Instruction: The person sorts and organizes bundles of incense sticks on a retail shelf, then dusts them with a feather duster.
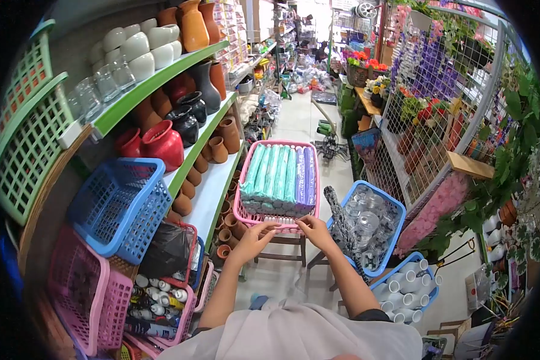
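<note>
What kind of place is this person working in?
Most likely a household-goods shop: shelves of ceramic vases, stacked plastic baskets and artificial flowers. The left hand and right hand hold a pink basket of rolls.

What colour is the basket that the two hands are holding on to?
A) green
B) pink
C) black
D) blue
B: the left hand and the right hand both grip the near rim of the pink basket, which is filled with green and purple rolls.
</note>
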`<state>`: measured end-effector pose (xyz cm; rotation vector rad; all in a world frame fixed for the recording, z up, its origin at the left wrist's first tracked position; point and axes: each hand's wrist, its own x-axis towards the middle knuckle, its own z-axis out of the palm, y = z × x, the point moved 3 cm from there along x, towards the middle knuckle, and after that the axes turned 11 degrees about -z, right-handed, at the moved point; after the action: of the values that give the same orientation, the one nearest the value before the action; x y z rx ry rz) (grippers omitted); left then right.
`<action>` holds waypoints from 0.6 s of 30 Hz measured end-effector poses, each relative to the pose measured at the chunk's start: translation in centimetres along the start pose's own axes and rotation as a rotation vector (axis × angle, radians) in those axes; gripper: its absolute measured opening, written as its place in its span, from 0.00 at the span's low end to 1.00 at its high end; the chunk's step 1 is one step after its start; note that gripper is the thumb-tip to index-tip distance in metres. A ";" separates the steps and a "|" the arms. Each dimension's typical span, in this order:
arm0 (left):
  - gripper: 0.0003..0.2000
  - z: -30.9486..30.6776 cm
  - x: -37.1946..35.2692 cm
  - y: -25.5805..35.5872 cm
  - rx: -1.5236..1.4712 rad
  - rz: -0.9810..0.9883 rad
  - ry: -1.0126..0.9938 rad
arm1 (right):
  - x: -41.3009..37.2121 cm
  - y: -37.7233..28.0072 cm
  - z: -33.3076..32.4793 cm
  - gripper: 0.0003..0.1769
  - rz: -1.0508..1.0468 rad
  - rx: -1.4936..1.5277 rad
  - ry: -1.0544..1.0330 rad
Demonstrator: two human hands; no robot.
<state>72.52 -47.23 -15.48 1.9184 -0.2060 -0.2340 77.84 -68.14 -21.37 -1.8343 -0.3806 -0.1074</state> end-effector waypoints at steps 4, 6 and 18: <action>0.13 -1.1 4.5 -2.3 0.041 0.022 0.046 | 2.6 4.2 -0.9 0.09 0.021 -0.112 0.151; 0.13 -1.7 6.9 -3.2 0.010 0.014 0.027 | 3.9 5.7 -1.7 0.08 0.060 -0.084 0.316; 0.13 -3.2 19.0 -5.8 0.213 0.187 0.053 | 9.8 5.6 2.4 0.20 -0.126 -0.543 0.203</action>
<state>91.92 -47.13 -21.02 2.0983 -0.3850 -0.0363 88.51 -65.29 -24.62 -2.3042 -0.3441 -0.5227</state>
